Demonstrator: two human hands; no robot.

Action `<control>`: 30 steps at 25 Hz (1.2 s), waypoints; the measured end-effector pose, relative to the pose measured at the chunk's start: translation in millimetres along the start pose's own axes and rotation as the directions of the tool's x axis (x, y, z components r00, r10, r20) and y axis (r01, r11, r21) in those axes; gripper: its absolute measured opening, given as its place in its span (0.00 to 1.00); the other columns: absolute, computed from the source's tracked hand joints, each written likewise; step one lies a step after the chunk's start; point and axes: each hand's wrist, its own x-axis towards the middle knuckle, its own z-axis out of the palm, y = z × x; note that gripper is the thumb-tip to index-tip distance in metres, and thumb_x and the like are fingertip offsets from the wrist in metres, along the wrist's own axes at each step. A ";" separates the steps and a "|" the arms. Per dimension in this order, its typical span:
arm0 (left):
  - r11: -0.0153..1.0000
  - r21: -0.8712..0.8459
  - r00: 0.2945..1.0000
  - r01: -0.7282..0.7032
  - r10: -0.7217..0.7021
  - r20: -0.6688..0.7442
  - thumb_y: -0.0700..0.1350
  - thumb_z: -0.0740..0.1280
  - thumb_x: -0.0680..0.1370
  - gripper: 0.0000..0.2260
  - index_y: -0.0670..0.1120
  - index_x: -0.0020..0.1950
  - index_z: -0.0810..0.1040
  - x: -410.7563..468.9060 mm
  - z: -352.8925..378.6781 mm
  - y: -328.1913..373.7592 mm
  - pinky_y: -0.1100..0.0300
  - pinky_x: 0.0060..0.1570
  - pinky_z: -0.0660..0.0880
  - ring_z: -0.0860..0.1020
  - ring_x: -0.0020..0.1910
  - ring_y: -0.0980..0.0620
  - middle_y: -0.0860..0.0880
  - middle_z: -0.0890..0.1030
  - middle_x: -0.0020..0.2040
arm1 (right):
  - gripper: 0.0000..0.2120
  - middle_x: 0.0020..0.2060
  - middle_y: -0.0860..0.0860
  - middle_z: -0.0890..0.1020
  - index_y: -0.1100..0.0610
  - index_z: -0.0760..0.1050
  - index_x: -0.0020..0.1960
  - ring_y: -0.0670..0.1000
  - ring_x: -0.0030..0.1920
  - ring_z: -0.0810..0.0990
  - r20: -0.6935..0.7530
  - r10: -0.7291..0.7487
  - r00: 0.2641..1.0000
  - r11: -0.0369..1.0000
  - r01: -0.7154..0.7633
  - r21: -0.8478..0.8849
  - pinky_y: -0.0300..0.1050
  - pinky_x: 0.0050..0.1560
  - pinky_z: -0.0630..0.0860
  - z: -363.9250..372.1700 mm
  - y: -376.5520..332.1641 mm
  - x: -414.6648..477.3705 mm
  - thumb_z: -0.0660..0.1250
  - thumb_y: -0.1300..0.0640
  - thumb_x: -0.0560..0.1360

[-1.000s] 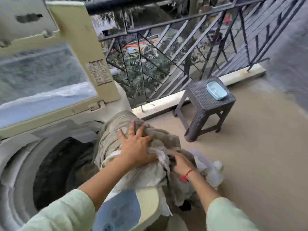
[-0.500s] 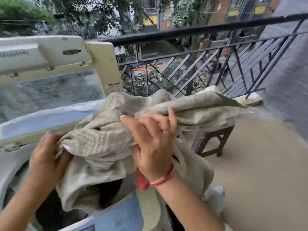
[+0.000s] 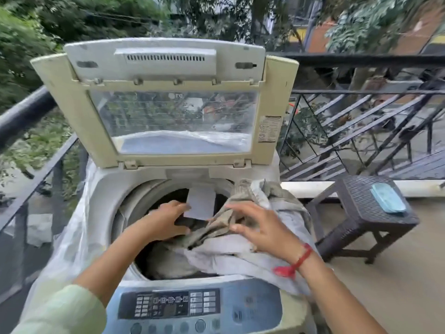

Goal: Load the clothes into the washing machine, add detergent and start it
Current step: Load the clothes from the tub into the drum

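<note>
A top-loading washing machine (image 3: 108,201) stands in front of me with its lid (image 3: 166,61) raised upright. A beige and grey cloth (image 3: 240,256) lies half inside the drum and half draped over the right rim. My left hand (image 3: 163,220) reaches into the drum opening and grips a dark fold of that cloth. My right hand (image 3: 262,227), with a red thread at the wrist, hovers over the draped part with its fingers spread. The control panel (image 3: 168,303) with its buttons runs along the near edge. No detergent container can be made out.
A dark woven stool (image 3: 361,196) stands right of the machine with a light blue dish (image 3: 387,198) on it. A black metal railing (image 3: 361,61) encloses the balcony behind and to the left. Clear plastic sheeting (image 3: 72,237) hangs down the machine's left side.
The cloth, held up in both hands half a second ago, has come down into the drum and over the right rim. My right hand has let go; my view now faces the machine squarely.
</note>
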 end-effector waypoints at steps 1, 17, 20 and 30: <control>0.993 -0.085 0.988 -0.079 0.067 -0.141 0.62 0.67 0.73 0.34 0.55 0.75 0.58 8.6 -0.1 13.8 0.51 0.70 0.62 0.61 0.73 0.48 0.49 0.61 0.74 | 0.23 0.64 0.44 0.73 0.40 0.67 0.67 0.43 0.65 0.71 -0.280 0.005 0.960 0.996 -0.029 -0.082 0.46 0.67 0.69 -16.3 15.8 -8.6 0.65 0.41 0.72; 0.900 0.027 0.684 -0.435 0.350 -0.640 0.46 0.68 0.75 0.09 0.47 0.51 0.69 61.8 1.9 55.0 0.58 0.31 0.68 0.77 0.39 0.44 0.48 0.76 0.44 | 0.09 0.37 0.59 0.84 0.57 0.82 0.43 0.60 0.40 0.81 -0.719 0.456 0.525 0.820 -0.562 0.110 0.46 0.36 0.71 19.5 87.9 -68.5 0.68 0.51 0.75; 0.994 0.095 0.737 -0.061 0.109 -0.667 0.43 0.69 0.74 0.14 0.46 0.57 0.69 52.2 -9.7 -6.4 0.52 0.33 0.73 0.78 0.46 0.41 0.45 0.76 0.50 | 0.07 0.39 0.63 0.84 0.58 0.82 0.47 0.66 0.40 0.81 -0.823 0.302 0.481 0.827 -0.562 -0.025 0.48 0.36 0.72 18.1 63.7 -64.1 0.68 0.55 0.75; 0.836 -0.339 0.902 -0.431 0.395 -0.173 0.70 0.74 0.57 0.61 0.62 0.74 0.33 42.3 39.0 39.5 0.48 0.75 0.43 0.37 0.76 0.55 0.58 0.38 0.77 | 0.08 0.40 0.59 0.85 0.61 0.82 0.47 0.60 0.39 0.83 -0.812 0.012 0.583 0.886 -0.383 -0.262 0.49 0.38 0.78 24.9 24.7 -29.5 0.68 0.58 0.74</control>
